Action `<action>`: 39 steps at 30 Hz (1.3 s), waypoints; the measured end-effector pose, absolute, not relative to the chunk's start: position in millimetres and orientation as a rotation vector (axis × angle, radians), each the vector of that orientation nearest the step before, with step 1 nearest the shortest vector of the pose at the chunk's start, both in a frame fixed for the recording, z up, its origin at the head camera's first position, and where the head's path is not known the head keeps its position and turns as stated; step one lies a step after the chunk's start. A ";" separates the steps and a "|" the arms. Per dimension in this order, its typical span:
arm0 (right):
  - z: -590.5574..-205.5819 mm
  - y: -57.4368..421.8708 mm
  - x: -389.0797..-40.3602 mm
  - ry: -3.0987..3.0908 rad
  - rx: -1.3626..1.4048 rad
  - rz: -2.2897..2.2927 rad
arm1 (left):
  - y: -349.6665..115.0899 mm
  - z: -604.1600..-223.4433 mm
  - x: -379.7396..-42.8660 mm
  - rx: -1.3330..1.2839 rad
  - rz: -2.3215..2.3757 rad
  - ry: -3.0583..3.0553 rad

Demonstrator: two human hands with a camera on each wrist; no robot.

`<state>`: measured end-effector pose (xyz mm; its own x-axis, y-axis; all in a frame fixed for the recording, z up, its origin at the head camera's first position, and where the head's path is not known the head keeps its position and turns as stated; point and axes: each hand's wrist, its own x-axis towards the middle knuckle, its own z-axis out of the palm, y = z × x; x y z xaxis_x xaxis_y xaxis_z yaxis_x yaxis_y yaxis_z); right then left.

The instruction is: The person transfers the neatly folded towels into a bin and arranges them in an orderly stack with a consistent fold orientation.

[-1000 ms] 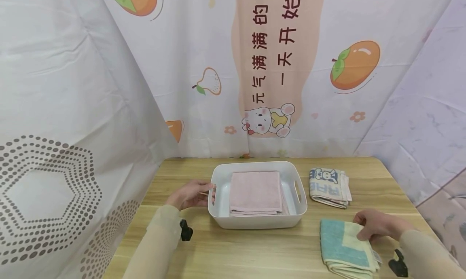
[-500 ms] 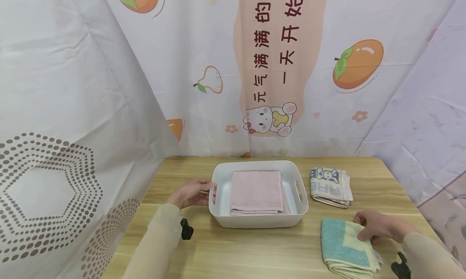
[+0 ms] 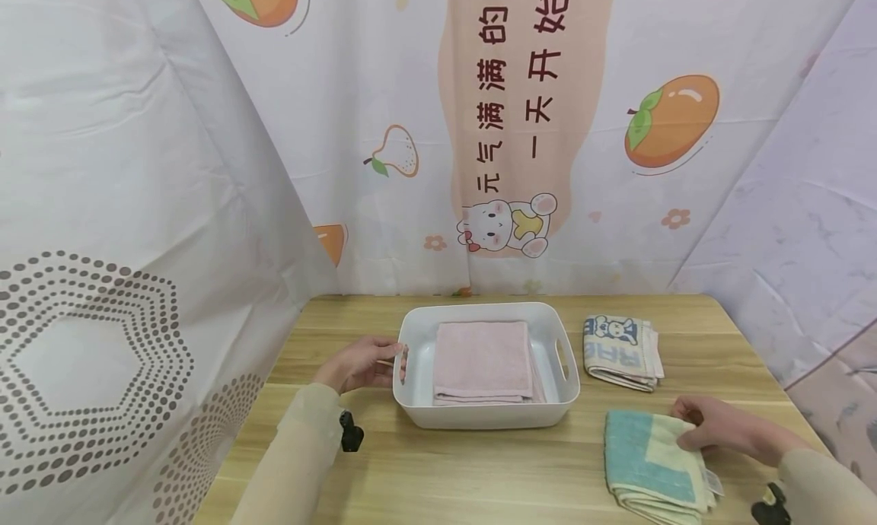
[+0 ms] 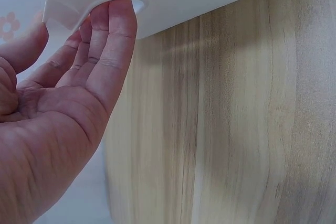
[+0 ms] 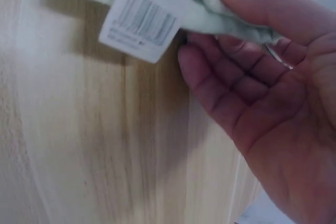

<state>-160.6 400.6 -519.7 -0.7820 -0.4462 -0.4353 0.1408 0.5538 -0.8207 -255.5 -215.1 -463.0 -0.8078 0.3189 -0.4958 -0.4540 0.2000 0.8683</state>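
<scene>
My left hand (image 3: 363, 364) grips the left end of a white plastic basket (image 3: 479, 417). In the left wrist view the fingers (image 4: 113, 45) pass into the handle hole and the thumb lies at the rim. Inside the basket rests a folded pink towel (image 3: 482, 361). At the right, my right hand (image 3: 726, 426) pinches the edge of a folded teal and cream towel (image 3: 651, 460), thumb on top and fingers underneath. A white barcode label (image 5: 142, 17) hangs from that towel in the right wrist view. The fingertips under the cloth are partly hidden.
Behind the teal and cream towel lies a folded blue and cream towel (image 3: 620, 351) with a cartoon print, right of the basket. Everything stands on a wooden table (image 3: 438, 479). A printed curtain (image 3: 397, 221) hangs along the table's back edge.
The right hand and wrist have shifted slightly to the right, and the towel it pinches has moved a little with it. The left hand and basket stay practically still.
</scene>
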 end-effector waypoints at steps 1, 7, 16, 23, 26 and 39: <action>-519.8 401.3 -160.6 2.159 -0.253 -1.228 | -215.3 -463.4 -255.5 -0.126 1.673 1.880; -522.2 399.3 -160.9 2.144 -0.318 -1.266 | -215.2 -463.5 -255.0 -0.119 1.685 1.871; -527.0 399.4 -161.7 2.107 -0.390 -1.308 | -214.6 -465.4 -255.3 -0.132 1.682 1.882; -520.5 402.4 -162.1 2.146 -0.331 -1.238 | -215.2 -465.6 -256.2 -0.134 1.687 1.872; -517.1 400.7 -162.3 2.100 -0.317 -1.272 | -215.5 -465.8 -255.8 -0.120 1.686 1.871; -506.2 391.8 -161.3 2.254 -0.326 -1.224 | -214.9 -463.3 -254.1 -0.121 1.679 1.882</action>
